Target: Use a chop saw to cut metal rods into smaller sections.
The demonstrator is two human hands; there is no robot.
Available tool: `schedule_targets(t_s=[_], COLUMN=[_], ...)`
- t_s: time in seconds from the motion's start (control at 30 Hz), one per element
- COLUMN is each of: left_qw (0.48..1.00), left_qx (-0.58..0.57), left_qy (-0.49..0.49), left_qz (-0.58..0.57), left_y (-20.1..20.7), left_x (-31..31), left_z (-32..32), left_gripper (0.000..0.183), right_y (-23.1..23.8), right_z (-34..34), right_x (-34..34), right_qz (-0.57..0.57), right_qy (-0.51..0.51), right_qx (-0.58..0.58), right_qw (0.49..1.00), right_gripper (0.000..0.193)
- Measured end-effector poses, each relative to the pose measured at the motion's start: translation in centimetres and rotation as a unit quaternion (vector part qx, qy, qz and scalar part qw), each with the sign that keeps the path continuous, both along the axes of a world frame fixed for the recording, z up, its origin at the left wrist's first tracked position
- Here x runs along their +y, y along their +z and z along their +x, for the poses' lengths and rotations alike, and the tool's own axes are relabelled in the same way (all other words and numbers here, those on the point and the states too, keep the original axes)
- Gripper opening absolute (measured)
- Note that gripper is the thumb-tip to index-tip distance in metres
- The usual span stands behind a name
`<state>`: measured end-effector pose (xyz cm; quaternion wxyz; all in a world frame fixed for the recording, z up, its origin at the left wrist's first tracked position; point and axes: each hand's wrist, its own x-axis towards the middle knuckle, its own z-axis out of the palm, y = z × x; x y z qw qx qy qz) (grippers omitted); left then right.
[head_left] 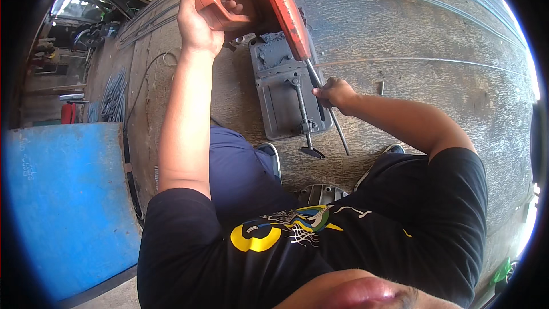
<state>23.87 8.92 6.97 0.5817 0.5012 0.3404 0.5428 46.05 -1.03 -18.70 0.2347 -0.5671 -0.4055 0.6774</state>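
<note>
An orange-guarded chop saw stands on the floor before me, its grey base (273, 88) between my legs and its long blade guard (286, 14) tilted above it. My left hand (197, 28) is closed round the saw's orange handle (213, 3), with fingertips showing through the handle's opening. Over the right side of the base, my right hand (338, 95) grips a thin metal rod (341, 136) whose near end points toward me. Beside that rod lies the vise screw (302, 103) with its crank (312, 152). The blade is hidden by the guard.
Long metal rods (423, 4) run along the far floor, and a single thin rod (423, 60) lies to the right. A short metal piece (381, 87) rests near my right forearm. At left are a blue panel (68, 194), a black cable (141, 83) and bundled rods (114, 94).
</note>
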Motion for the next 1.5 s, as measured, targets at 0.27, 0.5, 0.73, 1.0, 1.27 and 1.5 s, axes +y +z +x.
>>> schedule_targets(t_s=[0.27, 0.5, 0.73, 1.0, 1.27, 1.5], left_qw=[1.000, 1.000, 1.000, 1.000, 1.000, 1.000], left_qx=[0.004, 0.008, 0.007, -0.003, 0.003, 0.001], left_qy=[0.000, 0.002, 0.011, -0.009, 0.008, -0.006], left_qz=[0.005, 0.003, 0.002, -0.002, 0.002, -0.015], left_y=[0.0, 0.0, -0.2, 0.0, 0.2, 0.1], left_x=[0.0, 0.0, 0.2, 0.1, -0.3, 0.0], left_z=[0.0, 0.0, -0.1, -0.1, 0.3, -0.1], left_gripper=[0.053, 0.055, 0.055, 0.055, 0.054, 0.055], right_y=[-0.7, -0.2, -0.1, -0.5, -1.6, -1.3], right_z=[0.0, 0.1, 0.7, 0.4, 0.8, 0.7], right_x=[-0.4, -0.6, -0.5, 0.0, 0.3, 0.3], right_qz=[-0.087, -0.124, -0.157, -0.141, -0.166, -0.142], right_qy=[-0.039, -0.001, 0.047, 0.010, -0.011, -0.023], right_qx=[0.203, 0.292, 0.338, 0.306, 0.280, 0.295], right_qw=[0.974, 0.948, 0.927, 0.941, 0.946, 0.945], right_gripper=[0.030, 0.022, 0.024, 0.032, 0.034, 0.028])
